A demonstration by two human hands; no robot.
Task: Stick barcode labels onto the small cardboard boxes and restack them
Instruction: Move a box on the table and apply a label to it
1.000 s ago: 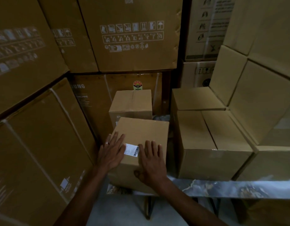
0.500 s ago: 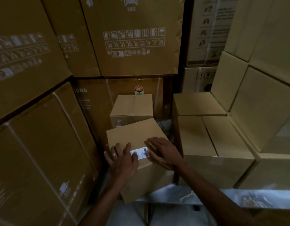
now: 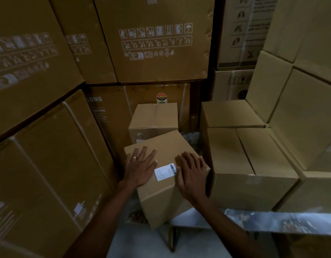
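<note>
Barcode label [image 3: 165, 171] between both hands' fingers [image 3: 181, 162]

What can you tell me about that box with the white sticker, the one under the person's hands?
The small cardboard box is plain brown, closed and turned askew, one corner jutting past the shiny table edge. A white barcode label sits on top. The left hand and right hand lie flat on it, either side of the label.

The box [image 3: 166, 146] has turned further clockwise (label [image 3: 165, 171] now tilted).
</note>
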